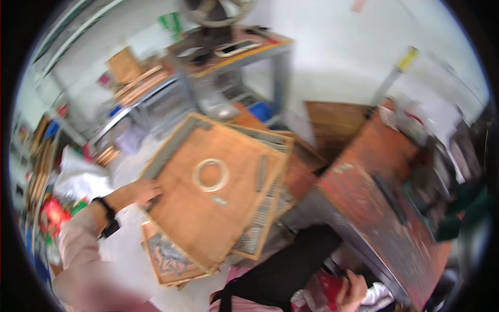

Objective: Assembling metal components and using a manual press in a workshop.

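My left hand (148, 192), with a black band on its wrist, is closed on the left edge of a shallow wooden tray (182, 171). This tray lies askew on other trays. On its base are a pale ring (224, 182), a few small metal pieces (218, 199) and grey strips along two sides. Under it, a second tray (258, 255) shows rows of small grey parts. Another tray (147, 244), with loose metal pieces, pokes out at the lower left. Low on the right, my right hand (353, 294) has curled fingers beside a red and clear plastic bag (325, 291); its grip is unclear.
A worn red-brown bench (364, 177) fills the right side, with a dark bar (389, 197) and cloths on it. At the back, a metal-legged table (283, 47) carries a phone (238, 48) and a fan (218, 13). White sacks (80, 177) stand at the left.
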A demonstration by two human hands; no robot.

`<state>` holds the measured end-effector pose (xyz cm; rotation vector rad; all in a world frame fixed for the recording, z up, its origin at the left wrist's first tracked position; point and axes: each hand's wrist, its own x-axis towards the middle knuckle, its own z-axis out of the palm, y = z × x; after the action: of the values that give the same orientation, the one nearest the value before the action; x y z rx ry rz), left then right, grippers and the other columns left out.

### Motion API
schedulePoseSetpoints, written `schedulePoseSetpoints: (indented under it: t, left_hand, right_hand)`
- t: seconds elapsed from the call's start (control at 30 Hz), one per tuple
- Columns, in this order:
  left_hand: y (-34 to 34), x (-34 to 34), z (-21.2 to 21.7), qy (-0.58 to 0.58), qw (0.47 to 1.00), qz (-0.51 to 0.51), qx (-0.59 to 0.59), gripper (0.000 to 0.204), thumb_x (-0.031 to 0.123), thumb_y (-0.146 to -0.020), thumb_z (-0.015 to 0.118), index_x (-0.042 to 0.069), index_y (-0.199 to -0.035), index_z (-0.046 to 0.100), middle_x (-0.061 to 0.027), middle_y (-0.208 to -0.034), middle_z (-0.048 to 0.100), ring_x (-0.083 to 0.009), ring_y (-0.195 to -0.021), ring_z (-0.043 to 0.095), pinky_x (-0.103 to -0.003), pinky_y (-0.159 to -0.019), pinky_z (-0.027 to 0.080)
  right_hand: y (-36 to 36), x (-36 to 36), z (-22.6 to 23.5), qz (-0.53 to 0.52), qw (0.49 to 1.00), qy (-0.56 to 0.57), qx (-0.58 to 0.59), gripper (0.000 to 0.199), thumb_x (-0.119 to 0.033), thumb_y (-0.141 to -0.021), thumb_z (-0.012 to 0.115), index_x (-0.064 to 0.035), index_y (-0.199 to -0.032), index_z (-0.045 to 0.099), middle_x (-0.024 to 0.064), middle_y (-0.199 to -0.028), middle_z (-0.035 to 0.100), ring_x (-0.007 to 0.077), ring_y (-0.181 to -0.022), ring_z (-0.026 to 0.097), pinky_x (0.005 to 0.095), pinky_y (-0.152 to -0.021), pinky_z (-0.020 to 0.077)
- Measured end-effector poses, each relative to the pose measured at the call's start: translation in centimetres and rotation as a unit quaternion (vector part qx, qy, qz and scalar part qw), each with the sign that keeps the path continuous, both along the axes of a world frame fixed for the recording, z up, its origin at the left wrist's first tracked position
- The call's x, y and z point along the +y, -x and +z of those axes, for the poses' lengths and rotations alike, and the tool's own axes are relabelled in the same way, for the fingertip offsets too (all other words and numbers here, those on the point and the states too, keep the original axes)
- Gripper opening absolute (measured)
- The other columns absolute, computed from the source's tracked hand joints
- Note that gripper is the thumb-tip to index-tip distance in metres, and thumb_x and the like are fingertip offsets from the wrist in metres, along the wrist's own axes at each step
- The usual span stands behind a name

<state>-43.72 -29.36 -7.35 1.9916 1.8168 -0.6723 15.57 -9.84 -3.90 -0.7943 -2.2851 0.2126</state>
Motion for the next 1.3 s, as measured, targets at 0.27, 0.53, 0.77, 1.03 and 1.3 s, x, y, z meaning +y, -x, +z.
schedulePoseSetpoints:
  t: [0.27, 0.53, 0.77, 1.03, 1.3]
  left_hand:
    - [-13.8, 13.5, 10.1, -0.08, 0.972, 0.045, -0.218, 0.044, 0.026, -0.06, 0.076, 0.004, -0.095, 0.061, -0.0141, -0.084, 0.062, -0.0324, -0.084, 0.061, -0.041, -0.077, 0.049]
    - [-42.0, 31.5, 15.9, -0.14, 0.883, -0.298, -0.334, 0.043, 0.017, -0.064, 0.069, -0.004, -0.099, 0.053, -0.0199, -0.094, 0.059, -0.0376, -0.089, 0.06, -0.043, -0.077, 0.049]
    - [-49.1, 34.4, 13.2, -0.196, 0.842, -0.409, -0.292, 0.044, 0.007, -0.062, 0.066, -0.015, -0.095, 0.046, -0.027, -0.076, 0.058, -0.0424, -0.076, 0.061, -0.044, -0.065, 0.051]
    - [-47.1, 31.4, 10.6, -0.249, 0.818, -0.226, -0.466, 0.067, 0.003, -0.073, 0.066, -0.007, -0.128, 0.03, -0.0244, -0.102, 0.053, -0.0387, -0.096, 0.05, -0.043, -0.087, 0.042]
    - [-46.0, 33.3, 13.8, -0.394, 0.705, -0.205, -0.553, 0.081, 0.001, -0.068, 0.073, 0.0, -0.133, 0.024, -0.0236, -0.127, 0.041, -0.0335, -0.109, 0.051, -0.04, -0.091, 0.043]
  right_hand:
    - [-2.8, 2.8, 1.4, -0.026, 0.998, -0.054, 0.03, 0.036, 0.004, -0.068, 0.069, -0.0006, -0.103, 0.059, 0.0079, -0.066, 0.057, 0.0237, -0.055, 0.056, 0.0339, -0.052, 0.0451]
    - [-5.7, 4.8, 6.1, -0.096, 0.994, 0.036, 0.029, 0.067, -0.014, -0.069, 0.077, 0.0034, -0.125, 0.043, 0.021, -0.113, 0.05, 0.0358, -0.098, 0.053, 0.0405, -0.083, 0.0467]
    - [-7.2, 8.6, 5.1, -0.112, 0.977, 0.173, 0.046, 0.09, -0.014, -0.071, 0.074, 0.0018, -0.141, 0.019, 0.0281, -0.119, 0.049, 0.0425, -0.112, 0.045, 0.0455, -0.095, 0.0384]
    - [-7.8, 9.7, 5.7, -0.11, 0.984, 0.139, 0.01, 0.072, -0.014, -0.073, 0.07, -0.0007, -0.135, 0.035, 0.0193, -0.107, 0.056, 0.0374, -0.098, 0.05, 0.0445, -0.086, 0.0405]
    - [-6.8, 12.1, 11.1, -0.111, 0.984, 0.107, 0.09, 0.072, -0.009, -0.071, 0.073, 0.0046, -0.132, 0.036, 0.0194, -0.108, 0.057, 0.0356, -0.101, 0.051, 0.0425, -0.087, 0.0426]
